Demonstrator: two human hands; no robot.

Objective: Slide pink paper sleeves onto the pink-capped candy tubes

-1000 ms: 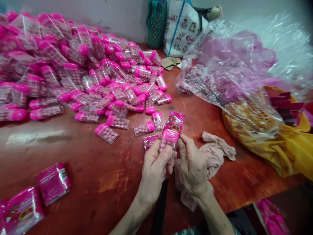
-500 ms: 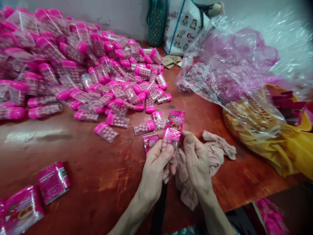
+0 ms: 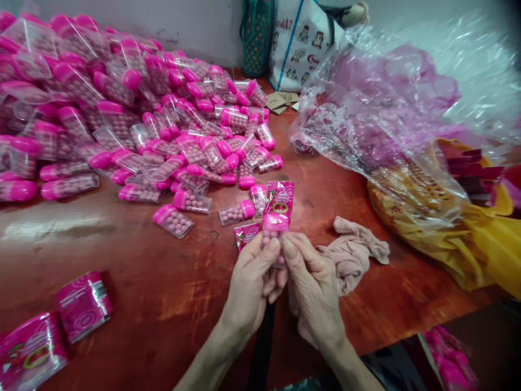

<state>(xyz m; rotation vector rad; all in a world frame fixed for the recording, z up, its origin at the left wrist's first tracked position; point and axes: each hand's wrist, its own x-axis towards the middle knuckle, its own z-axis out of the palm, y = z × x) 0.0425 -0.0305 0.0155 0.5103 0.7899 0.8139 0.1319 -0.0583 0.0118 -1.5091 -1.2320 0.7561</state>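
A clear candy bottle (image 3: pixel 277 222) with a pink cap and pink balls inside is held upright between my two hands. Its upper end is inside a printed magenta wrapper sleeve (image 3: pixel 280 196) that stands up past the cap. My left hand (image 3: pixel 254 271) pinches the bottle's lower left side with the thumb in front. On the lower right side, my right hand (image 3: pixel 311 279) has thumb and fingers closed against the same bottle. Another magenta wrapper (image 3: pixel 246 234) lies just behind my left fingers. Beside my right hand is a crumpled beige cloth (image 3: pixel 352 255), partly covered by it.
A large heap of filled candy bottles (image 3: pixel 134 119) covers the back left. Several magenta wrappers (image 3: pixel 83 307) lie at front left. Clear plastic bags (image 3: pixel 378 108) and a yellow bag (image 3: pixel 456 239) occupy the right. A white printed bag (image 3: pixel 303 46) stands against the wall.
My right hand has moved left and closed on the bottle, where it was apart before. The bottle and sleeve have shifted slightly left in view.
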